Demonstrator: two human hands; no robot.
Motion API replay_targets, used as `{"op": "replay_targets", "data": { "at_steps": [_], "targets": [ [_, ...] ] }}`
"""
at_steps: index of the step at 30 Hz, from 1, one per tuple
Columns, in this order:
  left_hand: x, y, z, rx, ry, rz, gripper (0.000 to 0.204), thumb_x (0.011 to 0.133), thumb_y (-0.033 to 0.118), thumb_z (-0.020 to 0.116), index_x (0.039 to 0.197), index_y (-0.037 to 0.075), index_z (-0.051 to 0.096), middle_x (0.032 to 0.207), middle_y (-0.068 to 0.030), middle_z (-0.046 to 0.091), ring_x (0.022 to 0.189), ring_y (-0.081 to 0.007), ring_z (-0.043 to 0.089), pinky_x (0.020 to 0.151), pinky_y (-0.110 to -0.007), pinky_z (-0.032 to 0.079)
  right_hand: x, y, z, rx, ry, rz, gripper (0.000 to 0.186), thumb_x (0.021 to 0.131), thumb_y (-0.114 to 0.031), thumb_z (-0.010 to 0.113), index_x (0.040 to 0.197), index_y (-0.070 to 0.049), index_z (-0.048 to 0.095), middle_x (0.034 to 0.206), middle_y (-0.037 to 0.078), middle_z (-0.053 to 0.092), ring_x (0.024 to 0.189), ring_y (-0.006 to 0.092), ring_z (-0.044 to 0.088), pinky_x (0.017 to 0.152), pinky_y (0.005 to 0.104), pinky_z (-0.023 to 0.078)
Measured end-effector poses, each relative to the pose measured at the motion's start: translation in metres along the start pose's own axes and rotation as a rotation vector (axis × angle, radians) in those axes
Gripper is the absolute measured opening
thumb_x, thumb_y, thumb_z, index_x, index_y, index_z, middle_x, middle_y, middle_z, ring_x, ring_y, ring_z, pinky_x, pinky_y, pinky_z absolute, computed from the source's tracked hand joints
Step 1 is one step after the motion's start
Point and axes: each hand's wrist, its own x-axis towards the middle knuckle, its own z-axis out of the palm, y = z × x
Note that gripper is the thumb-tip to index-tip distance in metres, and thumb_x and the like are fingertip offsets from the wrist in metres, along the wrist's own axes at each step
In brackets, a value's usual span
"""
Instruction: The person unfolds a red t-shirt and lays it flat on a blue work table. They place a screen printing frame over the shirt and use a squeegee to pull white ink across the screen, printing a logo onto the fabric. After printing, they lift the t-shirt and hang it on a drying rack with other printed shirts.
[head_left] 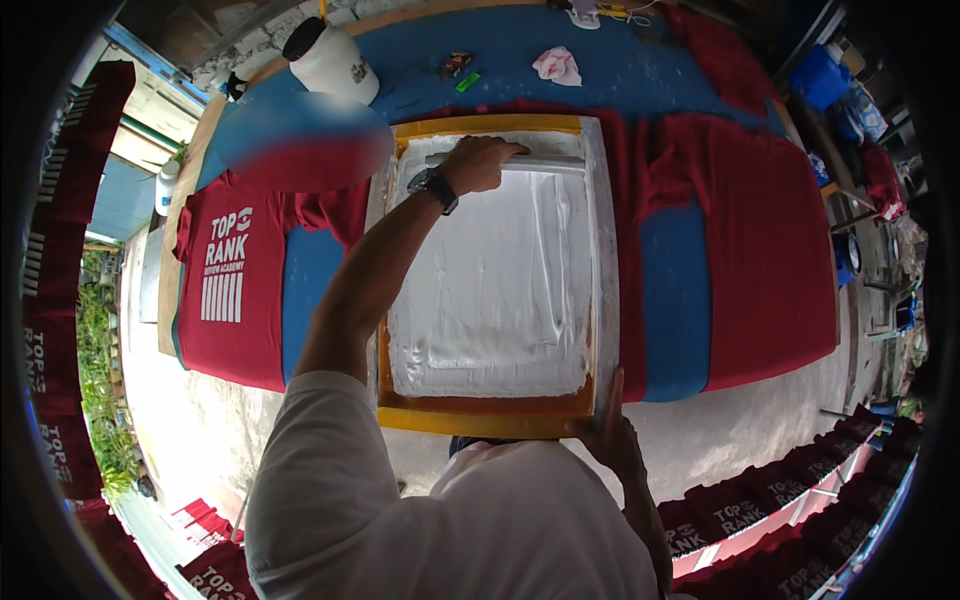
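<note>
A screen-printing frame [603, 260] with yellow and pale edges lies in front of me over a dark red shirt. White ink [490, 270] covers most of its mesh, streaked toward the near end. My left hand [478, 166], with a black watch at the wrist, reaches to the far end. Its fingers are closed over a grey squeegee [558, 162] that lies crosswise inside the frame. At the near right corner my right hand [610, 432] grips the frame's edge, with one digit up along the side.
On the blue table [675, 310], a white-printed red shirt [262, 340] lies left and a plain red shirt [770, 260] right. A white tub [340, 68], crumpled cloth [557, 66] and small green item [468, 80] sit at the far side. Printed shirts [735, 510] hang around both sides.
</note>
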Motion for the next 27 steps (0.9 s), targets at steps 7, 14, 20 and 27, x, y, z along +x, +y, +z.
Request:
{"op": "replay_targets", "data": {
  "at_steps": [7, 14, 20, 27],
  "targets": [
    [-0.145, 0.114, 0.013, -0.033, -0.120, 0.051, 0.061, 0.090, -0.009, 0.061, 0.145, 0.017, 0.064, 0.123, -0.0060, 0.070, 0.117, -0.0237, 0.066, 0.102, -0.046, 0.046, -0.011, 0.010, 0.004, 0.015, 0.008, -0.026, 0.133, 0.085, -0.044, 0.089, 0.170, -0.005, -0.005, 0.113, 0.032, 0.076, 0.101, 0.0518, 0.075, 0.087, 0.0555, 0.064],
    [-0.300, 0.224, 0.019, -0.037, -0.028, -0.032, 0.059, 0.092, -0.006, 0.063, 0.145, 0.018, 0.065, 0.123, -0.0090, 0.066, 0.118, -0.0244, 0.064, 0.107, -0.044, 0.045, -0.023, 0.026, 0.011, 0.021, 0.018, -0.080, 0.128, 0.088, -0.038, 0.086, 0.171, -0.007, -0.006, 0.122, 0.032, 0.073, 0.106, 0.0507, 0.075, 0.093, 0.0547, 0.062],
    [-0.308, 0.241, -0.002, -0.125, -0.181, -0.129, 0.074, 0.081, -0.011, 0.058, 0.149, 0.017, 0.063, 0.136, -0.0117, 0.072, 0.124, -0.0310, 0.068, 0.108, -0.049, 0.048, -0.039, 0.037, 0.014, 0.052, -0.044, -0.063, 0.128, 0.094, -0.029, 0.082, 0.169, -0.011, -0.019, 0.136, 0.035, 0.066, 0.119, 0.0512, 0.070, 0.105, 0.0534, 0.056],
    [-0.319, 0.261, -0.035, -0.199, 0.038, -0.135, 0.063, 0.082, -0.009, 0.059, 0.141, 0.012, 0.069, 0.125, -0.0121, 0.076, 0.110, -0.0323, 0.074, 0.101, -0.048, 0.056, -0.047, 0.048, 0.023, 0.064, 0.012, -0.102, 0.131, 0.090, -0.042, 0.084, 0.170, -0.014, -0.016, 0.128, 0.038, 0.069, 0.115, 0.0556, 0.070, 0.103, 0.0571, 0.057]
  ]
}}
